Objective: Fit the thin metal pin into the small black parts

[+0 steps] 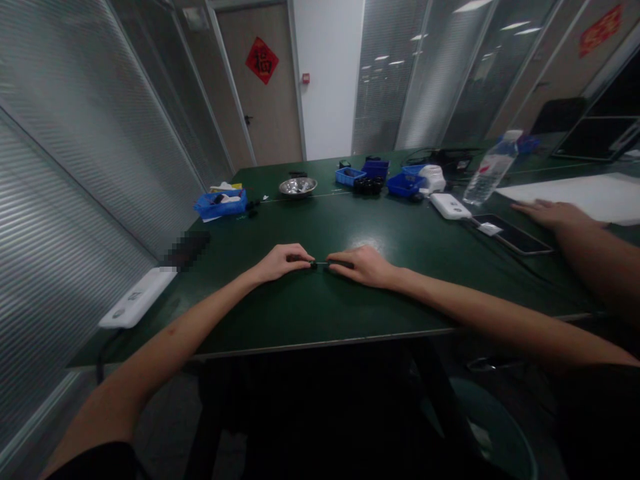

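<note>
Both of my hands rest on the dark green table (350,307), fingertips almost meeting in the middle. My left hand (281,261) is closed in a pinch on a small dark part (313,264). My right hand (361,265) is closed round a thin dark tool (339,265) whose tip points left at that part. The part is too small and dark to name.
At the back stand blue bins (221,204) (350,176) (404,185), a metal bowl (298,187), a white device (433,179) and a water bottle (491,171). A white power strip (139,297) lies at the left edge. Another person's hand (550,213) rests beside a phone (515,234) at the right.
</note>
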`<state>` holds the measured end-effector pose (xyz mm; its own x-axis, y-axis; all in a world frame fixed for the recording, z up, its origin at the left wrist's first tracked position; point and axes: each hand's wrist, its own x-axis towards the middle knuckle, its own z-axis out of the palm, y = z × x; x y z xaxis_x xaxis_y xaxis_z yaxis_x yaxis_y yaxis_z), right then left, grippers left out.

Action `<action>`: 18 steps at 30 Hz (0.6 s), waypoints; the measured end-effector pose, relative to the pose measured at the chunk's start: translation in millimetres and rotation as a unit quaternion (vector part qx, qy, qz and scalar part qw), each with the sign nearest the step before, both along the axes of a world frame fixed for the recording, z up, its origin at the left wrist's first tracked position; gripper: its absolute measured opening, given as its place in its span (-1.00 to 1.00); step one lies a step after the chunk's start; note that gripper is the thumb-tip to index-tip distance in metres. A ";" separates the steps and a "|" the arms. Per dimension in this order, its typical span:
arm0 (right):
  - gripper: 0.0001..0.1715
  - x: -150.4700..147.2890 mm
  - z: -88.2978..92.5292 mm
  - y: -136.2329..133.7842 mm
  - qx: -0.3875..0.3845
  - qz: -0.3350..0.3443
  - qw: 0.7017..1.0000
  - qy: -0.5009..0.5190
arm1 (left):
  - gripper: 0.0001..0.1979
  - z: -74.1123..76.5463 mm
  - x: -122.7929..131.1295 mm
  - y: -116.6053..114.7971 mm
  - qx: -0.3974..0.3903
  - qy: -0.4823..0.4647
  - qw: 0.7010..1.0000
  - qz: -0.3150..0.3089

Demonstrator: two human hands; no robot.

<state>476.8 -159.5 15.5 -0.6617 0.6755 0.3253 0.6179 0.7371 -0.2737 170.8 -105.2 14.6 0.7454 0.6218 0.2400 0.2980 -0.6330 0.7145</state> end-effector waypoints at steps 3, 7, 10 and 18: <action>-0.47 0.2 -0.2 -0.7 0.007 0.008 1.000 0.004 | -0.72 -1.1 1.2 -1.2 0.005 -0.005 1.000 -0.002; -0.46 1.2 -2.0 -0.7 0.022 0.011 1.000 -0.004 | -0.73 -1.3 1.0 -1.4 -0.001 -0.011 1.000 -0.005; -0.44 1.8 -4.3 -1.0 0.040 0.012 0.999 -0.013 | -0.74 -0.4 0.9 -1.4 -0.008 -0.013 1.000 -0.012; -0.44 -0.1 -4.9 -3.7 0.073 0.002 0.997 -0.030 | -0.75 -0.8 1.1 0.1 -0.035 -0.017 0.999 -0.030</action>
<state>476.7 -163.2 10.6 -0.6862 0.6205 0.3796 0.6261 0.7695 -0.1260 171.9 -105.1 13.9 0.7739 0.5930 0.2224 0.2366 -0.5964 0.7671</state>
